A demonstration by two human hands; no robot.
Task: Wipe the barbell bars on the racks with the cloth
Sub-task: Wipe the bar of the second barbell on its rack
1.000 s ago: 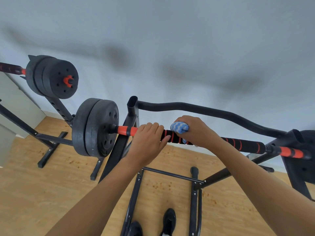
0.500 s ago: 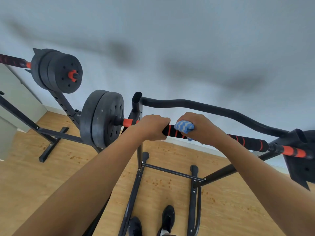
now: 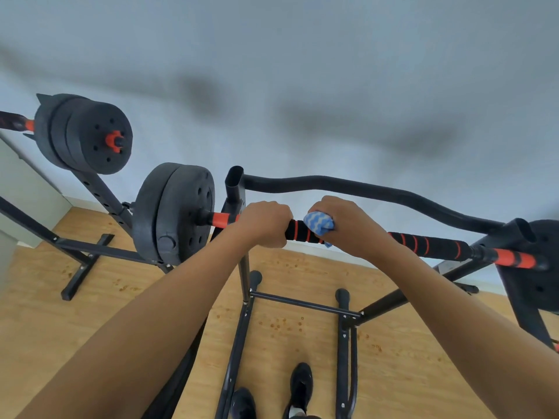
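Head view, looking down past both forearms. The near barbell bar with black foam sleeve and orange rings [image 3: 429, 244] lies across the black steel rack [image 3: 234, 189], running from left to lower right. Left hand [image 3: 263, 223] is wrapped over the bar just right of the orange collar section [image 3: 220, 219], fingers curled round it in a full grip, knuckles up. Right hand [image 3: 348, 225] sits just beside it on the same bar, clamped round a bunched blue-and-white wavy-patterned cloth [image 3: 319, 223] that is pressed against the foam; a small corner of cloth hangs below the bar. A short stretch of ringed foam shows between the two hands. Left end of the bar carries a pair of black round weight plates [image 3: 174, 213]; the right end's black plate [image 3: 544, 267] is cut off by the frame edge. A curved black tube [image 3: 363, 189] spans the rack's top behind the hands. Further left, a second barbell with black plates and an orange end nut [image 3: 87, 134] rests on its own black stand [image 3: 99, 189], well apart from the hands. Below: light wooden floor [image 3: 90, 322], the rack's black base rails [image 3: 302, 303], and two black shoes [image 3: 299, 385] between them. Pale grey wall [image 3: 302, 71] fills the upper part.
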